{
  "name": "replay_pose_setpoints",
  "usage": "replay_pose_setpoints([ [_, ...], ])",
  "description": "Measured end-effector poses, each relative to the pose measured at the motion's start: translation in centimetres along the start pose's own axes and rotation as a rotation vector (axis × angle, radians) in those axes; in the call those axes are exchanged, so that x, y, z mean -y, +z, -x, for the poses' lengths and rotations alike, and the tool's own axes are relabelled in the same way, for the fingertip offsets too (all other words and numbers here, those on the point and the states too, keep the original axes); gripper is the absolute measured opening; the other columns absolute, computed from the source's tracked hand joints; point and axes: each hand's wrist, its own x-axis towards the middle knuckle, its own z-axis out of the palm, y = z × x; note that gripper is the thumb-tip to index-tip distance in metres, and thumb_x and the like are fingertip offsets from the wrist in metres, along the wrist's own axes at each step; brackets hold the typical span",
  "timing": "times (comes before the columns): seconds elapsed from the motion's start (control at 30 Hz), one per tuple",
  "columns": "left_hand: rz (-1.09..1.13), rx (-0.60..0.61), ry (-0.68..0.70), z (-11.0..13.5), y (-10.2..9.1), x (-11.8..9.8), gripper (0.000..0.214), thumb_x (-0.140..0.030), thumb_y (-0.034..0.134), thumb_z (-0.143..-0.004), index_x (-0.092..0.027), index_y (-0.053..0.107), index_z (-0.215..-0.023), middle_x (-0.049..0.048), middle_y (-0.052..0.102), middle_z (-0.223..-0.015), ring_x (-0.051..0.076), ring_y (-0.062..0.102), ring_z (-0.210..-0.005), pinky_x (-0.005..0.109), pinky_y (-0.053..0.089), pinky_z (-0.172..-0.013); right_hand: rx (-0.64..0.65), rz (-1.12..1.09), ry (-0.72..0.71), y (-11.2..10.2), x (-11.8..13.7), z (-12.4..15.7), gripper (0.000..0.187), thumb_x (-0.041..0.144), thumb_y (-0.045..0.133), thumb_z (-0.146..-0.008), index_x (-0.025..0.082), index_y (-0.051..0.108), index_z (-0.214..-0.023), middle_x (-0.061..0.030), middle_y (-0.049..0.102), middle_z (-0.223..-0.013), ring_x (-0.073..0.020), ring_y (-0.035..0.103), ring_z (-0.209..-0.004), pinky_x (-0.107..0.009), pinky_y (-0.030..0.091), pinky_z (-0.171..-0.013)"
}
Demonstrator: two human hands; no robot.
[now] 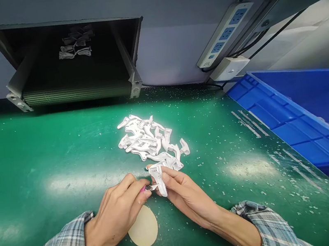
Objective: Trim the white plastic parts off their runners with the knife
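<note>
My right hand pinches a white plastic part and holds it upright just above the green table. My left hand is closed round a small tool with a pink handle and metal tip, and the tip touches the part's lower edge. A pile of several similar white plastic parts lies just beyond my hands. Both wrists wear plaid sleeves.
A round beige disc lies on the table under my left hand. A blue plastic crate stands at the right. At the back, a dark conveyor opening carries more white parts. A power strip hangs on the wall. Small plastic shavings litter the table's right side.
</note>
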Motion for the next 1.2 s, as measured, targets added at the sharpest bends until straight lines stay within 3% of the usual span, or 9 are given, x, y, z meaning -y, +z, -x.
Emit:
replay_pose_setpoints([
  [0.23, -0.07, -0.037, 0.004, 0.0, 0.1, 0.1, 0.032, -0.034, 0.036, -0.109, -0.022, 0.064, -0.12, 0.0021, 0.061, -0.091, 0.014, 0.06, -0.067, 0.027, 0.047, -0.06, -0.004, -0.013, -0.013, 0.3, 0.0, 0.2, 0.03, 0.041, 0.08, -0.085, 0.024, 0.078, -0.109, 0.0001, 0.06, -0.081, -0.0122, 0.048, -0.074, -0.025, 0.047, -0.08],
  [0.47, -0.326, -0.253, 0.126, -0.1, 0.1, 0.9, 0.022, -0.028, 0.044, -0.107, -0.018, 0.063, -0.111, 0.0026, 0.064, -0.084, 0.014, 0.059, -0.063, 0.027, 0.041, -0.056, 0.028, -0.054, 0.004, 0.8, -0.4, 0.2, 0.026, 0.04, 0.077, -0.089, 0.021, 0.076, -0.107, -0.0016, 0.061, -0.083, -0.0123, 0.05, -0.077, -0.023, 0.045, -0.072],
  [0.6, -0.271, -0.415, 0.07, -0.2, -1.0, 1.7, 0.018, -0.023, 0.045, -0.106, -0.018, 0.059, -0.115, 0.0047, 0.065, -0.094, 0.014, 0.06, -0.073, 0.025, 0.042, -0.063, 0.058, -0.046, 0.057, 0.6, -0.5, 0.4, 0.026, 0.039, 0.077, -0.089, 0.018, 0.075, -0.103, -0.0023, 0.062, -0.084, -0.012, 0.052, -0.075, -0.024, 0.047, -0.072],
  [0.67, -0.114, -0.38, -0.005, -0.2, -1.1, 1.6, 0.015, -0.027, 0.046, -0.105, -0.02, 0.058, -0.112, 0.0028, 0.063, -0.091, 0.014, 0.058, -0.073, 0.025, 0.042, -0.064, 0.057, -0.039, 0.043, 0.4, -0.6, 0.5, 0.027, 0.039, 0.076, -0.09, 0.019, 0.073, -0.107, -0.0023, 0.064, -0.086, -0.012, 0.054, -0.075, -0.025, 0.047, -0.072],
  [0.8, 0.401, -0.046, -0.224, -0.1, -0.3, 0.5, 0.017, -0.038, 0.057, -0.099, -0.022, 0.052, -0.101, -0.0034, 0.059, -0.076, 0.012, 0.054, -0.065, 0.022, 0.041, -0.059, 0.022, 0.022, -0.034, 0.1, -0.7, 0.4, 0.031, 0.034, 0.077, -0.09, 0.025, 0.068, -0.117, -0.0016, 0.07, -0.094, -0.0122, 0.06, -0.08, -0.027, 0.049, -0.082],
  [0.9, 0.631, -0.025, -0.335, -0.3, 0.1, 0.1, 0.017, -0.036, 0.059, -0.098, -0.022, 0.053, -0.104, -0.0025, 0.064, -0.081, 0.013, 0.059, -0.073, 0.022, 0.044, -0.065, 0.063, 0.1, -0.081, 0.0, -0.7, 0.4, 0.034, 0.031, 0.08, -0.086, 0.025, 0.067, -0.117, -0.0037, 0.071, -0.104, -0.0152, 0.064, -0.09, -0.03, 0.049, -0.088],
  [1.03, 0.539, -0.099, -0.292, -0.4, -0.2, 0.6, 0.016, -0.036, 0.058, -0.099, -0.022, 0.062, -0.106, 0.0005, 0.067, -0.092, 0.013, 0.059, -0.077, 0.024, 0.046, -0.069, 0.208, 0.083, -0.034, 0.3, -0.6, 0.4, 0.032, 0.041, 0.07, -0.093, 0.019, 0.068, -0.116, -0.0085, 0.072, -0.098, -0.0206, 0.067, -0.089, -0.035, 0.053, -0.084],
  [1.13, 0.473, -0.093, -0.184, -0.4, -0.6, 1.0, 0.023, -0.037, 0.049, -0.104, -0.026, 0.066, -0.117, 0.0008, 0.067, -0.093, 0.015, 0.061, -0.08, 0.026, 0.048, -0.073, 0.214, 0.053, 0.043, 0.5, -0.3, 0.3, 0.028, 0.039, 0.07, -0.094, 0.019, 0.069, -0.112, -0.0066, 0.071, -0.092, -0.0158, 0.065, -0.079, -0.027, 0.052, -0.071],
  [1.2, 0.414, -0.123, -0.149, -0.4, -0.7, 1.1, 0.029, -0.036, 0.042, -0.107, -0.029, 0.063, -0.126, 0.0021, 0.067, -0.1, 0.016, 0.062, -0.087, 0.028, 0.048, -0.078, 0.223, 0.017, 0.091, 0.5, -0.2, 0.3, 0.031, 0.037, 0.074, -0.092, 0.019, 0.07, -0.117, -0.0073, 0.071, -0.098, -0.0137, 0.065, -0.081, -0.024, 0.052, -0.071],
])
